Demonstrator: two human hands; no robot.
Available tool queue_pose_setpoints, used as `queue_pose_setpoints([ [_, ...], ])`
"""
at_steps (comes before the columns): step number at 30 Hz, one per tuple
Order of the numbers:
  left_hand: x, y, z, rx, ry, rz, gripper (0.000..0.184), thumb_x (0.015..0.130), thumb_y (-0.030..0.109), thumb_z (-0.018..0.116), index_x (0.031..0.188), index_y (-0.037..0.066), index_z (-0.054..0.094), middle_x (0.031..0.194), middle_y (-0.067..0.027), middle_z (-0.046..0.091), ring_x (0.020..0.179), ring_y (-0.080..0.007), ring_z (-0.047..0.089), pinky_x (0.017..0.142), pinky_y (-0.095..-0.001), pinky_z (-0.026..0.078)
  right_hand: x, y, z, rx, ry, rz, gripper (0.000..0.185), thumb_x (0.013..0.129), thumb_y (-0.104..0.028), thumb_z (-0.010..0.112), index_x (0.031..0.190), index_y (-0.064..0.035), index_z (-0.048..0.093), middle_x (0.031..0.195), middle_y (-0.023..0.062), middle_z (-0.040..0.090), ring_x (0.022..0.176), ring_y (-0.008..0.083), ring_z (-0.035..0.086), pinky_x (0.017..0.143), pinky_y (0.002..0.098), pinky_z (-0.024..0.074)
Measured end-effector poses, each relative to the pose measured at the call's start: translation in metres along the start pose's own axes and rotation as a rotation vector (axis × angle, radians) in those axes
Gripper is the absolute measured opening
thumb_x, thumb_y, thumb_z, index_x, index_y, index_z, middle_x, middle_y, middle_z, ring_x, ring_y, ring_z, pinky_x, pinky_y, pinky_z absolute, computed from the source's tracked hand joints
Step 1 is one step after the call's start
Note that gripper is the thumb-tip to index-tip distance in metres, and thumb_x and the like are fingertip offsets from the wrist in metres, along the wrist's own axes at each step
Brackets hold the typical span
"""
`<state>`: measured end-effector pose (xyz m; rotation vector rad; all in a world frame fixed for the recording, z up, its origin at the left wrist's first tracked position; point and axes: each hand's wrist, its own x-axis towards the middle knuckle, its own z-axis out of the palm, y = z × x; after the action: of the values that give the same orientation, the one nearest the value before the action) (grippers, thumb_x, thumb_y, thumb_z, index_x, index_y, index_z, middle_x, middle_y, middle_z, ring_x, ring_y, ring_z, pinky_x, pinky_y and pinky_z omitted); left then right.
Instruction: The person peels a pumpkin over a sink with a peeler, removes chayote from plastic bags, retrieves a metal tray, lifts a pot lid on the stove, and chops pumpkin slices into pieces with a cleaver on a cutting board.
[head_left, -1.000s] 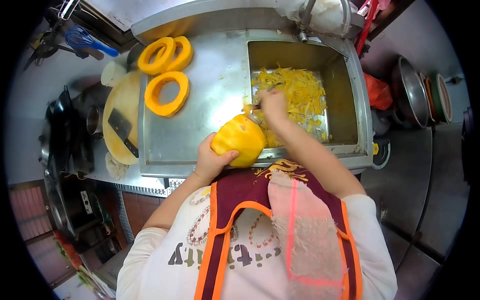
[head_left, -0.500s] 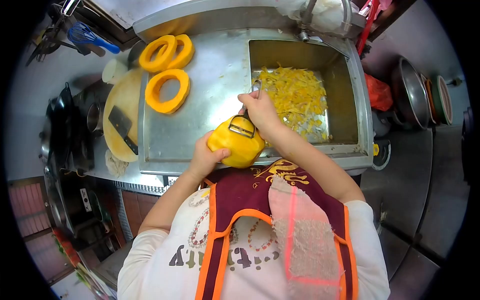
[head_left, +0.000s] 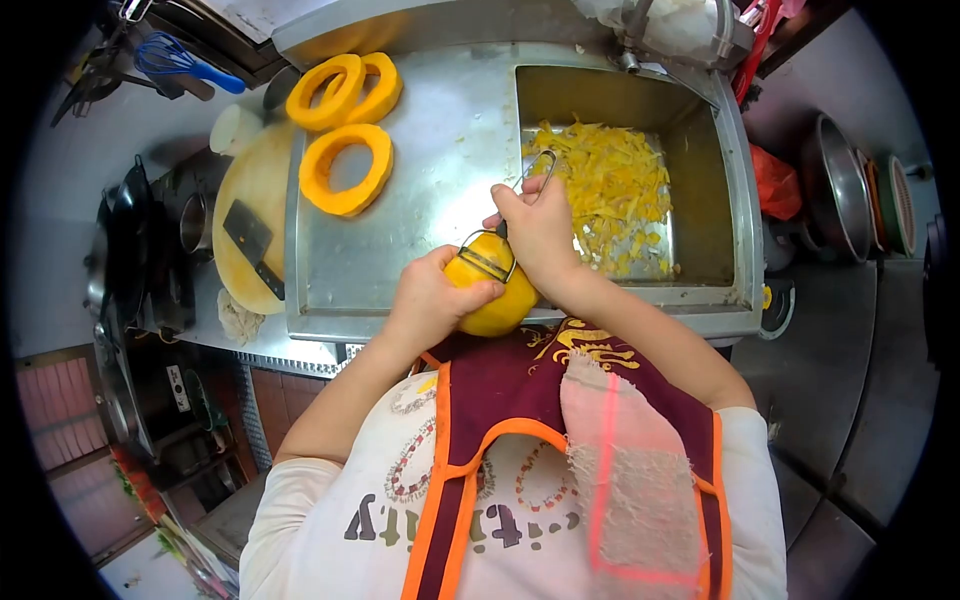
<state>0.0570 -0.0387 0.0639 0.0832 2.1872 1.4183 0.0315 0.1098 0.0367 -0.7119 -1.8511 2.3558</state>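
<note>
My left hand (head_left: 432, 298) is wrapped round the left side of a peeled yellow-orange pumpkin piece (head_left: 497, 308), its thumb across the front. In my right hand (head_left: 537, 228) is the handle of a metal peeler (head_left: 487, 264), whose wide blade frame lies against the top of the pumpkin. The pumpkin is held close to the apron at the sink counter's front edge. Yellow peelings (head_left: 608, 190) cover much of the sink floor beyond my right hand. Three pumpkin rings (head_left: 345, 170) lie on the steel counter at the back left, two of them overlapping.
A cleaver (head_left: 248, 235) rests on a round wooden board (head_left: 237, 180) at the left. The steel sink basin (head_left: 700, 200) is at the right, below a faucet (head_left: 632, 40). A crumpled cloth (head_left: 238, 318) lies near the board. Metal bowls (head_left: 838, 185) stand far right.
My left hand has moved up round the pumpkin, its thumb now near the peeler. The peeler's blade sits nearer the far side of the pumpkin. The whole view has shifted slightly.
</note>
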Motion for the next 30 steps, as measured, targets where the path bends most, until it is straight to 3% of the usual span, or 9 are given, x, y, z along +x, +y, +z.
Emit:
queue_pose_setpoints([
  [8, -0.007, -0.001, 0.014, -0.088, 0.117, -0.006, 0.034, 0.068, 0.024, 0.072, 0.084, -0.003, 0.059, 0.07, -0.0084, 0.062, 0.062, -0.0126, 0.057, 0.057, -0.0271, 0.047, 0.014, 0.016, -0.009, 0.13, -0.026, 0.045, 0.042, 0.07, -0.008, 0.06, 0.099, 0.0091, 0.036, 0.07, 0.0136, 0.057, 0.06, 0.0203, 0.061, 0.054, 0.0278, 0.0466],
  [12, -0.011, -0.016, 0.009, -0.208, 0.137, 0.039, 0.032, 0.07, 0.023, 0.071, 0.083, -0.004, 0.059, 0.072, -0.0078, 0.062, 0.064, -0.0111, 0.056, 0.059, -0.0256, 0.046, 0.044, 0.056, -0.066, -0.18, 0.239, 0.028, 0.016, 0.073, -0.004, 0.054, 0.079, 0.01, 0.048, 0.075, 0.0154, 0.056, 0.063, 0.0235, 0.062, 0.05, 0.0309, 0.0486],
  [14, -0.008, -0.023, 0.008, -0.286, 0.144, 0.097, 0.03, 0.072, 0.019, 0.07, 0.087, -0.003, 0.057, 0.077, -0.0075, 0.062, 0.068, -0.0105, 0.056, 0.062, -0.025, 0.047, 0.064, 0.093, -0.107, 0.215, 0.377, 0.228, 0.014, 0.075, -0.006, 0.052, 0.074, 0.0075, 0.05, 0.072, 0.0149, 0.054, 0.059, 0.0246, 0.059, 0.047, 0.0312, 0.0491],
  [17, -0.009, -0.035, 0.01, -0.428, 0.099, 0.083, 0.03, 0.075, 0.015, 0.068, 0.093, -0.003, 0.054, 0.083, -0.0068, 0.061, 0.072, -0.0105, 0.056, 0.065, -0.025, 0.047, 0.06, 0.061, -0.1, 0.435, 0.304, 0.365, 0.014, 0.073, -0.005, 0.056, 0.082, 0.0055, 0.053, 0.072, 0.0114, 0.056, 0.066, 0.0228, 0.06, 0.054, 0.0308, 0.0491],
  [20, 0.0, -0.035, 0.014, -0.467, 0.008, 0.1, 0.03, 0.075, 0.016, 0.069, 0.093, -0.003, 0.054, 0.082, -0.0071, 0.061, 0.072, -0.0104, 0.056, 0.066, -0.0246, 0.047, 0.034, 0.004, -0.051, 0.106, -0.078, 0.152, 0.024, 0.074, -0.009, 0.057, 0.091, 0.0064, 0.051, 0.078, 0.0119, 0.056, 0.07, 0.0209, 0.06, 0.065, 0.0306, 0.0469],
  [24, 0.002, -0.033, 0.015, -0.465, -0.021, 0.109, 0.03, 0.073, 0.015, 0.069, 0.092, -0.004, 0.054, 0.082, -0.0071, 0.061, 0.072, -0.0105, 0.056, 0.065, -0.0244, 0.047, 0.013, -0.007, -0.02, -0.038, -0.026, 0.088, 0.044, 0.071, -0.011, 0.058, 0.105, 0.0086, 0.041, 0.076, 0.0156, 0.058, 0.064, 0.0202, 0.059, 0.067, 0.03, 0.0465],
  [27, -0.007, -0.029, 0.016, -0.402, -0.013, 0.108, 0.03, 0.073, 0.014, 0.069, 0.092, -0.004, 0.055, 0.083, -0.0071, 0.061, 0.073, -0.0101, 0.056, 0.066, -0.0244, 0.047, 0.044, 0.037, -0.053, -0.116, -0.02, 0.186, 0.036, 0.07, -0.011, 0.059, 0.098, 0.0075, 0.045, 0.077, 0.0166, 0.057, 0.06, 0.0208, 0.058, 0.061, 0.0301, 0.0486],
  [29, -0.004, -0.036, 0.017, -0.436, -0.01, 0.111, 0.029, 0.073, 0.014, 0.069, 0.092, -0.003, 0.055, 0.083, -0.0069, 0.061, 0.073, -0.0099, 0.056, 0.066, -0.0244, 0.047, 0.078, 0.084, -0.065, -0.182, 0.133, 0.076, 0.032, 0.069, -0.01, 0.06, 0.093, 0.0073, 0.047, 0.075, 0.0168, 0.057, 0.056, 0.0213, 0.057, 0.053, 0.031, 0.0484],
  [30, -0.004, -0.041, 0.019, -0.456, -0.006, 0.103, 0.029, 0.073, 0.014, 0.068, 0.093, -0.003, 0.055, 0.083, -0.0067, 0.061, 0.073, -0.0098, 0.056, 0.066, -0.0244, 0.047, 0.062, 0.052, -0.059, -0.207, 0.204, 0.046, 0.03, 0.069, -0.007, 0.06, 0.092, 0.0086, 0.048, 0.076, 0.0176, 0.057, 0.055, 0.0223, 0.056, 0.047, 0.0316, 0.048],
])
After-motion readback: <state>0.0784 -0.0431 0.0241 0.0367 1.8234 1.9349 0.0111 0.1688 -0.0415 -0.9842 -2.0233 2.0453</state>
